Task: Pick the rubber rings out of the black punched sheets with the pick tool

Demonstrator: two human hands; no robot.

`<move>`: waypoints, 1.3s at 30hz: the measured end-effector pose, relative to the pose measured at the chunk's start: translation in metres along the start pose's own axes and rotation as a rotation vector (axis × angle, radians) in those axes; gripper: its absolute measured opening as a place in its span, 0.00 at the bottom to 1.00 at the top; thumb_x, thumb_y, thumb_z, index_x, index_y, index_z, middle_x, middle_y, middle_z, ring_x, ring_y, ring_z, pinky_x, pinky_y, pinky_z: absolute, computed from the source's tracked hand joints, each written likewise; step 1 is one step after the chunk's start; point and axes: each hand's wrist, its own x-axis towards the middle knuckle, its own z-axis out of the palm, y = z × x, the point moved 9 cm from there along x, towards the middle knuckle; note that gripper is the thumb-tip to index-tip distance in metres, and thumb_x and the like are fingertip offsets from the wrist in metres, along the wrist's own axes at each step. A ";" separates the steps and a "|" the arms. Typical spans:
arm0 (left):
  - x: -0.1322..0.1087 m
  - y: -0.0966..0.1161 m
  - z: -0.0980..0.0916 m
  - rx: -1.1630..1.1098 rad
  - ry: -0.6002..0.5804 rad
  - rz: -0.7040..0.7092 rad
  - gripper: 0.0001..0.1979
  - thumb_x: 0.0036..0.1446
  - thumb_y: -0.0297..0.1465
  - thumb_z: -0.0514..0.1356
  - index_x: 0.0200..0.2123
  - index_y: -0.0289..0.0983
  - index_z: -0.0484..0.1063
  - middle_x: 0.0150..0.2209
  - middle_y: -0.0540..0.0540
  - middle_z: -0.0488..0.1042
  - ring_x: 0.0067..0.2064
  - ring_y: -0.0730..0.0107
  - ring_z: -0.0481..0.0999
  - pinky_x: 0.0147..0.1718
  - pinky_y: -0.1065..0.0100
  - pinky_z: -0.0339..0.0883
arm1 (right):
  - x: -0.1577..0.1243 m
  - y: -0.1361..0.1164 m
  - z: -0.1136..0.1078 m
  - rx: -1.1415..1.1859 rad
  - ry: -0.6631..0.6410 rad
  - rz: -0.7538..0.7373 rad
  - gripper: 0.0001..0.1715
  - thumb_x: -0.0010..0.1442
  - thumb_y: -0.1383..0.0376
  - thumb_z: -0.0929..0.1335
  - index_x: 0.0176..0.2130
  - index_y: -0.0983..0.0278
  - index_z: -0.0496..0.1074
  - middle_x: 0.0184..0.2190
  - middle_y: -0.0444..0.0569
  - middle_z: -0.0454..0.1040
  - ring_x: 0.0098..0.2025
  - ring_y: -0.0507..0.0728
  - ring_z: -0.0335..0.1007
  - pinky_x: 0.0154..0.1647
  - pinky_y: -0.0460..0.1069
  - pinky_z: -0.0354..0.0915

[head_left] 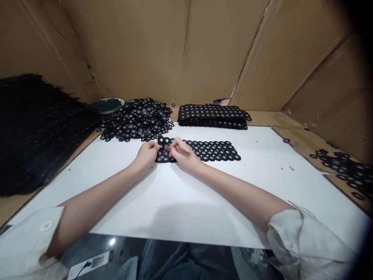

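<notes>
A flat strip of joined black rings with pale centres [215,151] lies on the white board [189,210]. At its left end my left hand [147,156] pinches the edge, fingertips pressed together on a ring. My right hand [182,153] is closed around a thin reddish-brown tool [167,148], whose tip points left toward the rings beside my left fingertips. My right hand covers part of the strip.
Loose black rings [136,118] are heaped at the back left, near a bowl of dark green bits [107,105]. Stacked ring sheets [214,116] stand behind. A black pile [35,136] is far left, more rings [346,167] far right. Cardboard walls [163,50] enclose the back.
</notes>
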 end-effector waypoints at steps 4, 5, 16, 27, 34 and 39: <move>-0.009 0.007 0.010 -0.042 -0.080 -0.044 0.06 0.45 0.29 0.52 0.19 0.35 0.61 0.19 0.51 0.61 0.22 0.74 0.60 0.24 0.71 0.52 | 0.001 0.000 -0.001 0.018 0.013 -0.008 0.02 0.54 0.66 0.58 0.31 0.61 0.58 0.23 0.40 0.66 0.28 0.51 0.63 0.31 0.46 0.57; -0.011 0.009 0.012 -0.058 -0.097 -0.061 0.06 0.45 0.28 0.51 0.19 0.35 0.61 0.18 0.51 0.61 0.22 0.74 0.59 0.23 0.71 0.51 | 0.002 0.001 -0.001 0.011 0.016 -0.007 0.02 0.54 0.66 0.58 0.31 0.61 0.58 0.22 0.40 0.66 0.27 0.51 0.63 0.31 0.46 0.57; -0.009 0.021 0.018 0.279 -0.214 0.179 0.03 0.43 0.29 0.54 0.26 0.36 0.64 0.22 0.51 0.66 0.26 0.71 0.64 0.25 0.70 0.54 | 0.004 0.011 -0.006 0.336 -0.010 0.099 0.07 0.55 0.62 0.60 0.28 0.62 0.57 0.20 0.41 0.68 0.24 0.49 0.63 0.28 0.45 0.58; -0.047 0.075 0.024 0.599 -0.109 0.696 0.07 0.52 0.33 0.52 0.25 0.38 0.59 0.26 0.50 0.62 0.30 0.70 0.62 0.31 0.70 0.56 | -0.013 -0.022 -0.027 0.030 0.194 -0.103 0.12 0.53 0.58 0.64 0.30 0.62 0.55 0.25 0.40 0.63 0.27 0.49 0.59 0.33 0.46 0.58; -0.045 0.071 0.030 0.685 -0.144 0.770 0.09 0.52 0.35 0.54 0.23 0.38 0.59 0.27 0.50 0.63 0.32 0.68 0.64 0.33 0.68 0.55 | -0.015 -0.030 -0.025 -0.054 0.212 -0.146 0.08 0.54 0.64 0.61 0.32 0.61 0.53 0.26 0.39 0.61 0.26 0.48 0.58 0.31 0.45 0.56; -0.042 0.069 0.035 0.697 -0.189 0.750 0.09 0.53 0.36 0.53 0.24 0.38 0.61 0.28 0.49 0.67 0.34 0.67 0.66 0.34 0.67 0.56 | -0.018 -0.023 -0.031 -0.044 0.278 -0.015 0.08 0.52 0.68 0.59 0.31 0.61 0.50 0.22 0.37 0.56 0.22 0.48 0.54 0.26 0.44 0.53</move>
